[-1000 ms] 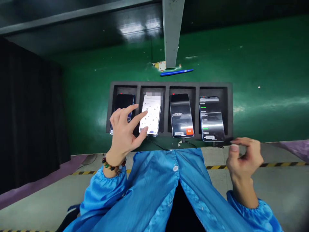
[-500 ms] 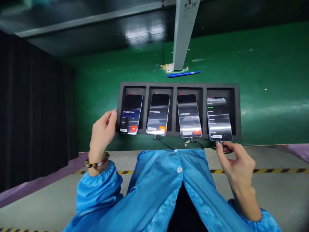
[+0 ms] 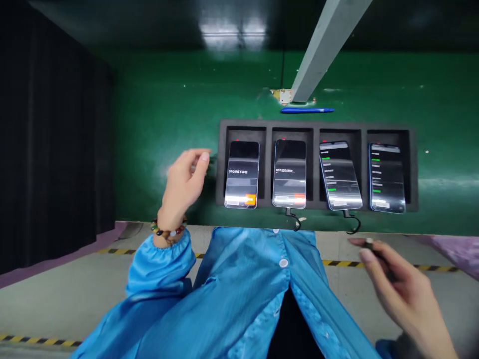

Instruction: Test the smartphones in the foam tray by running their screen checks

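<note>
A black foam tray [image 3: 316, 124] with four slots lies on the green bench, a lit phone in each. My left hand [image 3: 182, 185] hovers just left of the tray beside the leftmost phone [image 3: 241, 175], fingers loosely curled and apart, holding nothing. It wears a bead bracelet [image 3: 166, 232]. My right hand [image 3: 402, 294] is low at the right, off the bench edge, pinching a small dark plug [image 3: 368, 243] between thumb and fingers. The rightmost phone [image 3: 387, 178] has no cable below it. The second phone [image 3: 290, 174] and third phone [image 3: 340, 175] each have a cable hanging.
A blue pen [image 3: 307, 110] lies behind the tray at the foot of a grey post [image 3: 329, 45]. A black curtain [image 3: 48, 129] closes the left side. Yellow-black tape [image 3: 430, 268] runs across the floor below the bench edge. My blue smock [image 3: 232, 299] fills the foreground.
My left hand left the second phone's screen and drew back to the tray's left end. My right hand reached the plug under the rightmost phone and pulled away down-right with it. The view shifted left.
</note>
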Available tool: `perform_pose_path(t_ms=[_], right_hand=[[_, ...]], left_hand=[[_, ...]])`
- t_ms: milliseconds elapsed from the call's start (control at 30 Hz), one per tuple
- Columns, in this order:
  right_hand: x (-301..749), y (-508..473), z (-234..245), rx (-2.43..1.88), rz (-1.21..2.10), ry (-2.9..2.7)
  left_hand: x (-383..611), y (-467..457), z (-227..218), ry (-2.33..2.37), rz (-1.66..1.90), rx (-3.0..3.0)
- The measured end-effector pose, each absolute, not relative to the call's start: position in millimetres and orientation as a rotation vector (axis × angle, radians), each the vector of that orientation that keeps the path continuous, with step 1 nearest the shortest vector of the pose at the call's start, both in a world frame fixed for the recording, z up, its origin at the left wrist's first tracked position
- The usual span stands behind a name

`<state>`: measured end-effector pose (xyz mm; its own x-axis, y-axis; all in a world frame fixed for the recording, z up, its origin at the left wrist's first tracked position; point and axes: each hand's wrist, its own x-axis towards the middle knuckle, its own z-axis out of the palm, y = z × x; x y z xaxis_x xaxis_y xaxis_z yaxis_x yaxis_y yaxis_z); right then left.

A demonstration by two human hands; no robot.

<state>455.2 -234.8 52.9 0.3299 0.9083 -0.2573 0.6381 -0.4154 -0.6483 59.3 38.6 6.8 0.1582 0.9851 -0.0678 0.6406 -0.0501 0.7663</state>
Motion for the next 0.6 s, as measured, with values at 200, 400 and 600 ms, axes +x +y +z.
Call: perform_pose_path(t_ms=[200, 400, 600], right_hand=[[335, -153, 57, -1.529, 0.898, -2.258], [285, -112, 4, -1.616, 0.535, -2.474], [286, -113, 1, -1.605, 0.428, -2.461]], left_hand=[[100, 96, 4, 1.229, 0.59, 2.374], [117, 110, -17, 1.167, 0.558, 2.399], [116, 105, -22, 1.176, 0.618, 2.365]])
